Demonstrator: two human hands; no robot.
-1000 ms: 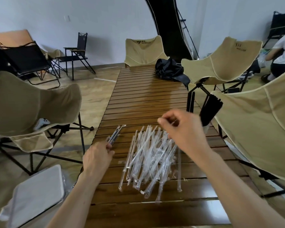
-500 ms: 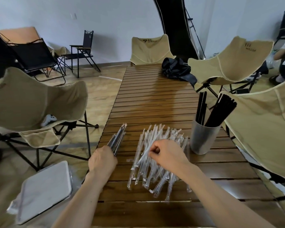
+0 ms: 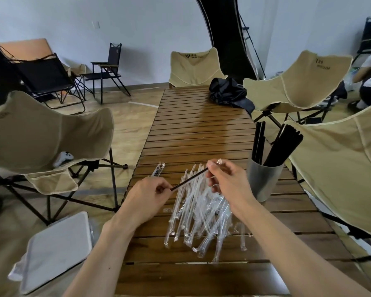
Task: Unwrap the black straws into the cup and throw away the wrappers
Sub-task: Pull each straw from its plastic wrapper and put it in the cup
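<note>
My left hand [image 3: 147,195] pinches lower end of black straw [image 3: 190,179]; my right hand [image 3: 227,181] pinches upper end. Both raised above wrapper pile [image 3: 199,215] on surface [image 3: 197,129], beside cup [image 3: 263,182].

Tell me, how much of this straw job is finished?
Partly done. A good bunch of bare black straws already stands in the grey cup. Right now the left hand and right hand hold one straw between them; whether its wrapper is off, I cannot tell. A sizeable pile of wrapped straws still lies on the table.
</note>
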